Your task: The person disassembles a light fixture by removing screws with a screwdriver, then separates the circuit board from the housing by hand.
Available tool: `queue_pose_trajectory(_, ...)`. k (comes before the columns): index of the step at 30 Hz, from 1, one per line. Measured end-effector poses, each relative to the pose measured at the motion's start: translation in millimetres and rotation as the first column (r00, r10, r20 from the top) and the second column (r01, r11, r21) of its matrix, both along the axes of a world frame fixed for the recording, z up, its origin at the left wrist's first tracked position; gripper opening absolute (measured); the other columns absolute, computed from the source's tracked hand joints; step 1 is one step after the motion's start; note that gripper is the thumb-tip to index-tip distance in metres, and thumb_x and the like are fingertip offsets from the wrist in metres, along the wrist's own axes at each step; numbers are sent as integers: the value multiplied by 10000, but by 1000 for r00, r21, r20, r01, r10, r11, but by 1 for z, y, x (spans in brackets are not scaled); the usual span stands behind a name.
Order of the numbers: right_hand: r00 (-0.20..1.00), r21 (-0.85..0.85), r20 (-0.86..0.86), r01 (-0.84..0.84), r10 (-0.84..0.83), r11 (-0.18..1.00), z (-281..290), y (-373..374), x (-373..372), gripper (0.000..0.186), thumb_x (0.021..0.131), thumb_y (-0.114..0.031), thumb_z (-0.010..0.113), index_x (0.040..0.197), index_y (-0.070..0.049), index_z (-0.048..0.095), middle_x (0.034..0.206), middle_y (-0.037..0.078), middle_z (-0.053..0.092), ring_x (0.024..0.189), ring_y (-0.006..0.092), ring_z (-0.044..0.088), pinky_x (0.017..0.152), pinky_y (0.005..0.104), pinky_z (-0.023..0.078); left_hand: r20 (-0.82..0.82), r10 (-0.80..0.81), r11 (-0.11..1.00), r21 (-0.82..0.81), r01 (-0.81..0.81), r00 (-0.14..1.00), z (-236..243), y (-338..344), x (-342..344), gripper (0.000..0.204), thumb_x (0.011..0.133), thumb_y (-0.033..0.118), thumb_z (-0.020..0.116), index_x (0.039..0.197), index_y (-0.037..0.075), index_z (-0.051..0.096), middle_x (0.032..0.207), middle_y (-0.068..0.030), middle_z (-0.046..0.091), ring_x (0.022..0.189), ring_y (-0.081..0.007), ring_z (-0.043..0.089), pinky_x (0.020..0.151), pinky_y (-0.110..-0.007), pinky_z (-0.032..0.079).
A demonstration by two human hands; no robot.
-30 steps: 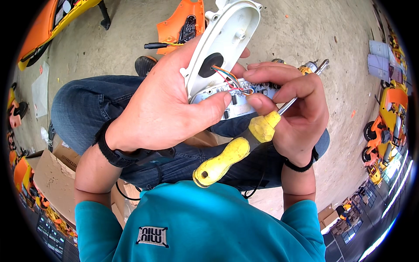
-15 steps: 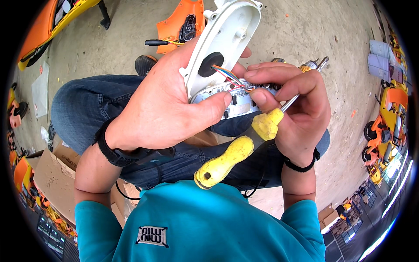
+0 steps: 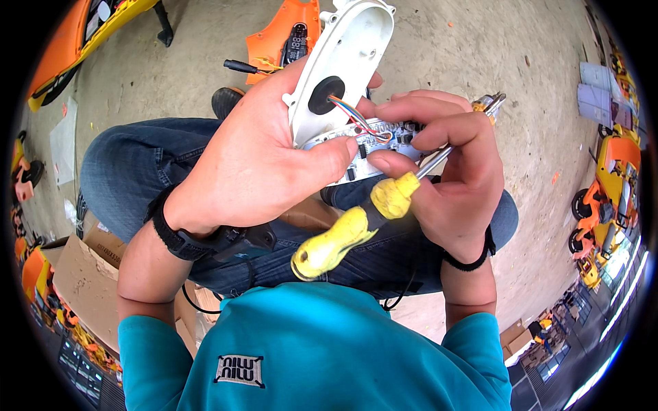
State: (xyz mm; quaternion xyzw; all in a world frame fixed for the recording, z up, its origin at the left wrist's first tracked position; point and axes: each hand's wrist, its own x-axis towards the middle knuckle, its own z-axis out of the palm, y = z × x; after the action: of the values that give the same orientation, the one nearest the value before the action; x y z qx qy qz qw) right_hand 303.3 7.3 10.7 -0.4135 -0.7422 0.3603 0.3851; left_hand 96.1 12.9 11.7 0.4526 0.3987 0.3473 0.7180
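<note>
My left hand [image 3: 264,157] is closed round an oval white plastic housing [image 3: 353,61], its thumb pressing a white circuit board [image 3: 373,152] below it. Coloured wires [image 3: 353,115] run from a round black grommet [image 3: 326,95] in the housing to the board. My right hand [image 3: 459,171] holds a screwdriver with a yellow handle [image 3: 332,246] between its fingers, the metal shaft pointing up and right. The right thumb and fingertips are parted beside the board's right part. The fingers behind the housing are mostly hidden.
An orange plastic panel with a dark display [image 3: 296,42] lies on the concrete floor ahead, with a black cable connector [image 3: 240,66]. An opened cardboard box [image 3: 86,288] stands at my left. Orange and yellow vehicles [image 3: 606,185] line the right side. My jeans-clad legs are under my hands.
The housing and board have shifted slightly left. My right thumb and fingers have drawn apart from the wires, and the screwdriver has swung left and up with that hand.
</note>
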Motion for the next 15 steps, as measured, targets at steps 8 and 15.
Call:
queue_pose_trajectory(8, 977, 143, 198, 45, -73, 989, 6, -2, -4, 311, 725, 38, 772, 844, -52, 499, 986, 126, 695, 934, 258, 634, 849, 347, 494, -28, -8, 999, -32, 7, 1000, 0, 0, 2, 427, 828, -48, 591, 1249, -4, 540, 1257, -81, 587, 1112, -149, 580, 960, -313, 464)
queue_pose_trajectory(15, 975, 168, 203, 62, -96, 984, 7, -4, -1, 263, 738, 101, 719, 859, -34, 529, 949, 135, 703, 904, 285, 680, 834, 382, 518, -2, 5, 999, -39, -5, 1000, -2, 2, 3, 449, 838, -24, 618, 1275, 2, 520, 1190, -78, 614, 1106, -153, 583, 966, -315, 464)
